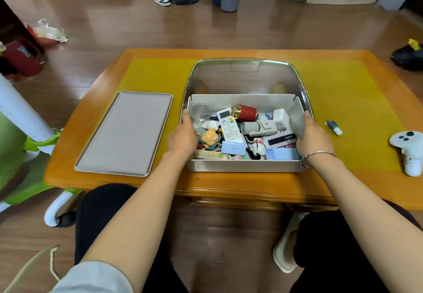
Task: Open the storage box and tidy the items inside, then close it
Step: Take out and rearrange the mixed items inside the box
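Both hands, left hand [183,135] and right hand [312,133], gripped the raised lid [247,75]; letting go risked it dropping onto clutter between them.

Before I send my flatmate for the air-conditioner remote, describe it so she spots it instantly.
Find the white storage box on the wooden table's yellow mat. Inside, near the middle, lies the remote, left of a red cylinder. It alone is a long white slab with a small screen above rows of buttons.

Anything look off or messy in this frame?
Yes. The storage box contents are a jumble: white remote lies slanted across other items, red cylinder lies on its side. A small marker-like item lies loose on the mat outside the box.
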Available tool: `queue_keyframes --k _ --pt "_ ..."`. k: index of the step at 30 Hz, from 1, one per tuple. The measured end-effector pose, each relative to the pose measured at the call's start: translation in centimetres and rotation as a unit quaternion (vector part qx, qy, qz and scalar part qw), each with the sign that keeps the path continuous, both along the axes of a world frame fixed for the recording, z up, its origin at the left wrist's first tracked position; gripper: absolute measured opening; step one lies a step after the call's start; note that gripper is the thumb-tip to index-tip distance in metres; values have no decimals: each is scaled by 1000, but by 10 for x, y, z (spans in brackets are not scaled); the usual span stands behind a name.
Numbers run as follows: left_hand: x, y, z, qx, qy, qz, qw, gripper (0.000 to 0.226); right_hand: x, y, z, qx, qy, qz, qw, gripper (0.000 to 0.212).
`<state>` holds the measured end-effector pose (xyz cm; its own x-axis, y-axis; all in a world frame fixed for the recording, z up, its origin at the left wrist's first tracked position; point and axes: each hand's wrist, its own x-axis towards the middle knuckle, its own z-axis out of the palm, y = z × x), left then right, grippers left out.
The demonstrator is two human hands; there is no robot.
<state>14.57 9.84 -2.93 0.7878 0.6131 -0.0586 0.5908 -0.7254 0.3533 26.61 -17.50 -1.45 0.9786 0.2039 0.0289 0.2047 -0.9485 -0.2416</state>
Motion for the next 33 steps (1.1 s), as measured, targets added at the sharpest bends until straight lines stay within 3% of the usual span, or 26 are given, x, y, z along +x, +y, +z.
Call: queue_keyframes --k 8,12,15,18,21,25,30,33 --pt "-32 16 3 9 -17 35 999 58 -26 9 -8 77 -13 41 996 49" --pt "-38 19 4 27 -16 48 998 51 -34 8 -14 79 -30 60 995 48" --pt "-30 18 4 29 -18 67 997 42 -31 -2 -19 141 -23 85 986 43" --pt "-19 12 2 38 -33 67 997 56 -12 -17 -25 193 -17 51 980 42" --pt "-8 9 -1 69 -34 57 995 78 21 -40 -34 105 -61 6 993 42" --pt "-2 9 -4 86 -39 58 994 79 52 -62 -52 -11 10 -64 998 57" --pt "-2 10 -7 83 -73 74 991 69 63 -68 -72 -9 49 -87 995 66" --pt "-3 9 -8 99 -65 68 991 69 64 -68 -70 3 4 -79 997 59"
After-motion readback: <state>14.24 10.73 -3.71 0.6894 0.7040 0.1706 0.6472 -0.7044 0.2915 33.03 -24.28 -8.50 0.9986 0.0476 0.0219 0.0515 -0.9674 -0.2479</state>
